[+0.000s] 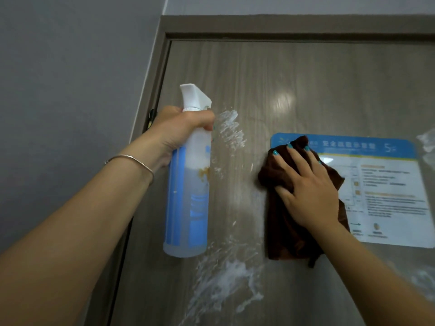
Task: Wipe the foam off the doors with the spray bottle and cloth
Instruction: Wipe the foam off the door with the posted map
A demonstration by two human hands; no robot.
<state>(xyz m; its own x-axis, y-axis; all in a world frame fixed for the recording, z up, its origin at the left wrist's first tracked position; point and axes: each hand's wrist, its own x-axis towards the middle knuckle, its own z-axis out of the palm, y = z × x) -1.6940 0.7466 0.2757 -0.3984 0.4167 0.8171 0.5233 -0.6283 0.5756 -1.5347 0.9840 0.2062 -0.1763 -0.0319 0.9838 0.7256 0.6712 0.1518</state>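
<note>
A grey wood-grain door (294, 90) fills the view. White foam is smeared on it: a patch (229, 129) just right of the bottle's nozzle and a larger streaked patch (226, 282) low down. My left hand (181, 130) grips the neck of a white spray bottle (188, 191) with blue stripes, held upright close to the door. My right hand (306, 187) lies flat with spread fingers, pressing a dark brown cloth (286, 222) against the door at the left edge of a poster.
A blue-and-white printed poster (386, 184) is stuck to the door at right. More foam shows at the far right edge (427, 147) and lower right (423, 283). The dark door frame (162, 62) and a grey wall (70, 78) lie to the left.
</note>
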